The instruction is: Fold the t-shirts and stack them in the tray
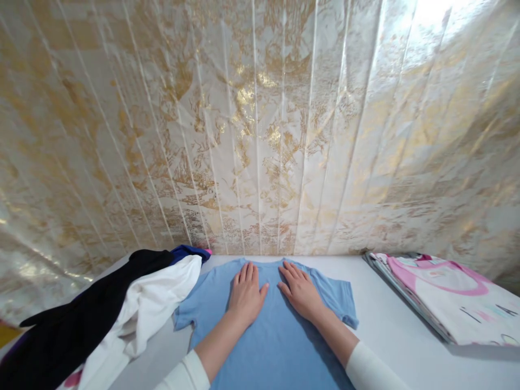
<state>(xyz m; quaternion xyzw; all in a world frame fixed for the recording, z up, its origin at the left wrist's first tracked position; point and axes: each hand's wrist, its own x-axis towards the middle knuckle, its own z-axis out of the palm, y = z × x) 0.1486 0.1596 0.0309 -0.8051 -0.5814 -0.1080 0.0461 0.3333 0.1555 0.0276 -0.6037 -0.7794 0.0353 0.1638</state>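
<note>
A light blue T-shirt [270,336] lies spread out on the white table, its neckline toward the wall and a short sleeve out to each side. Flat on the upper left of its chest rests my left hand [246,292], fingers extended and thumb apart. My right hand [301,290] lies palm down on the upper right, just below the shoulder, fingers also stretched out. Both hands touch the fabric and grip nothing. The shirt's lower part runs out of view at the bottom.
To the left is a loose heap with a black garment [87,309] and a white garment [150,303]. A folded stack, topped by a white shirt with pink trim [459,303], sits on the right of the table [385,319]. Behind rises a shiny gold-patterned covering [260,135].
</note>
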